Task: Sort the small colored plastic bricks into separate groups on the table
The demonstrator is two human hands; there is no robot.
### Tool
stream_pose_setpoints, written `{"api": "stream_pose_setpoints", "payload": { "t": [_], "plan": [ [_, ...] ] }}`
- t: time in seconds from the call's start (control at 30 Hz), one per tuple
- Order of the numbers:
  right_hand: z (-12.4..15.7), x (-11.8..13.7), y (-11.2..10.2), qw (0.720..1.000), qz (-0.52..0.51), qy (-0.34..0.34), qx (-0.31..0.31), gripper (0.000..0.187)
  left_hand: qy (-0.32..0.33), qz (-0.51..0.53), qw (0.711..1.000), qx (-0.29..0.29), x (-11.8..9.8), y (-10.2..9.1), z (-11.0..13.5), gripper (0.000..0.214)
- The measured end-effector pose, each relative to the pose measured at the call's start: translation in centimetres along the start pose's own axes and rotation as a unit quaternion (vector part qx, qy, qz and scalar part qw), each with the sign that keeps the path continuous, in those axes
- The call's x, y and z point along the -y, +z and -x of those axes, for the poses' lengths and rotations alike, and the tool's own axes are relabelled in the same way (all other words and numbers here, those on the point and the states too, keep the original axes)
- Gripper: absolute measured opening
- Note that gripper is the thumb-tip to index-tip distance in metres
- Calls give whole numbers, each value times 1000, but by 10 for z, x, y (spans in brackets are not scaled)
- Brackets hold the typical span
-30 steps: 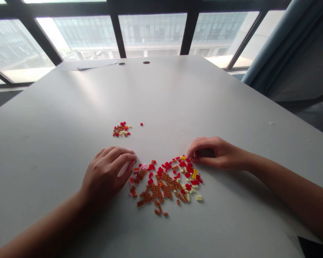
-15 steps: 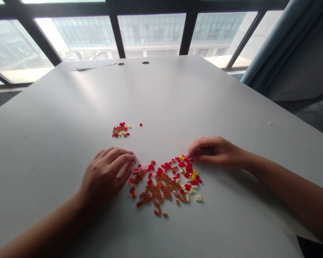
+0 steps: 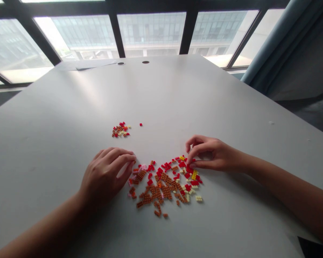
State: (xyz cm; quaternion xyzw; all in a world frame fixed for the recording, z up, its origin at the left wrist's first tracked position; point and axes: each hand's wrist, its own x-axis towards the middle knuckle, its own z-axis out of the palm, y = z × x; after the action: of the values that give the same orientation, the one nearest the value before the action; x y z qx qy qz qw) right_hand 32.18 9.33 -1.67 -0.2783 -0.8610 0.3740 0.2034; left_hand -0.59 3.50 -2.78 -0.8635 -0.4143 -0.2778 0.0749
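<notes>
Toy building bricks (image 3: 166, 192) spread thinly across desk (image 3: 218, 100), likely for easy picking; left hand (image 3: 104, 172) curled beside them, fingertips nearly meeting; right hand (image 3: 215, 154) loosely pinched at red bricks (image 3: 182, 164); any hold unclear.

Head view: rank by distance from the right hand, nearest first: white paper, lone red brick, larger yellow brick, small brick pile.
1. Larger yellow brick: just below the right hand.
2. Lone red brick: farther out, leftward.
3. Small brick pile: left of that brick.
4. White paper: far left on the table.
</notes>
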Motion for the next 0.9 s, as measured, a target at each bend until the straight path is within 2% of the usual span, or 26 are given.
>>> {"api": "stream_pose_setpoints", "payload": {
  "t": [0.2,0.33,0.53,0.63,0.9],
  "plan": [
    [0,-1,1,1000,2,10,7,18,-6,-3,1000,0,1,0,2,9],
    [1,8,-8,1000,9,0,1,16,-7,-3,1000,3,1,-1,1,9],
    [6,21,-18,992,83,-14,95,5,-6,3,1000,1,0,0,0,9],
    [6,20,-13,991,99,-13,91,6,-8,5,1000,0,0,0,1,9],
    [4,17,-11,994,51,8,93,16,-5,4,1000,3,1,-1,0,9]
  ]
}}
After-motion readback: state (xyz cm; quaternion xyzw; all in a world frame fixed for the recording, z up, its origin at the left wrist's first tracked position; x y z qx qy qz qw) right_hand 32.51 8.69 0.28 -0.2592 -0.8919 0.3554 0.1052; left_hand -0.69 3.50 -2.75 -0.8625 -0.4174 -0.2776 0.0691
